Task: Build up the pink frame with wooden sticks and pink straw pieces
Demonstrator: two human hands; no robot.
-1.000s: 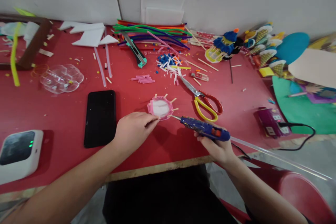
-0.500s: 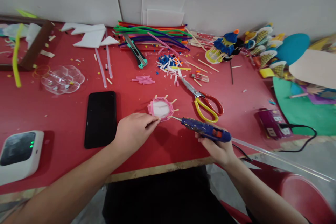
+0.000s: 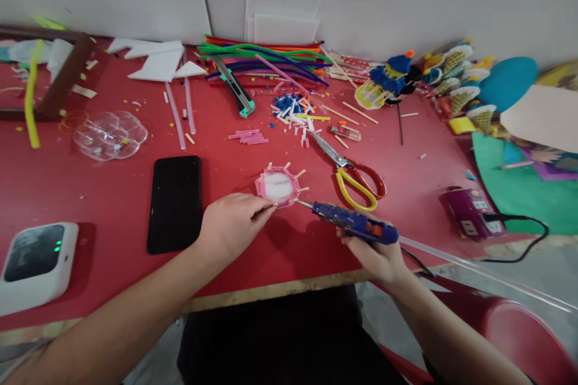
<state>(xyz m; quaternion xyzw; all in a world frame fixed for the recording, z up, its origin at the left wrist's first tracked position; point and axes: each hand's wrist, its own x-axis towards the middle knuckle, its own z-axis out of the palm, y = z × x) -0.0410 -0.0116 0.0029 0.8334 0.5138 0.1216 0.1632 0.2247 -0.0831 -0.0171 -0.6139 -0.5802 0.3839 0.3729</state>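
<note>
A small pink ring-shaped craft piece (image 3: 277, 186) with a white middle and short wooden sticks poking out lies on the red table (image 3: 112, 192). My left hand (image 3: 232, 222) has its fingers pinched together at the piece's near left edge. My right hand (image 3: 377, 252) grips a blue hot glue gun (image 3: 352, 222). The gun's metal tip touches the piece's near right edge. A clear glue stick (image 3: 474, 267) trails out of the gun's back toward the right.
Red-and-yellow scissors (image 3: 354, 177) lie just right of the piece, a black phone (image 3: 174, 201) to its left. Cut straw bits (image 3: 293, 111), pipe cleaners (image 3: 266, 57), a utility knife (image 3: 235, 87), a clear tray (image 3: 111, 134), a white device (image 3: 36, 264) and a purple power strip (image 3: 472, 212) surround them.
</note>
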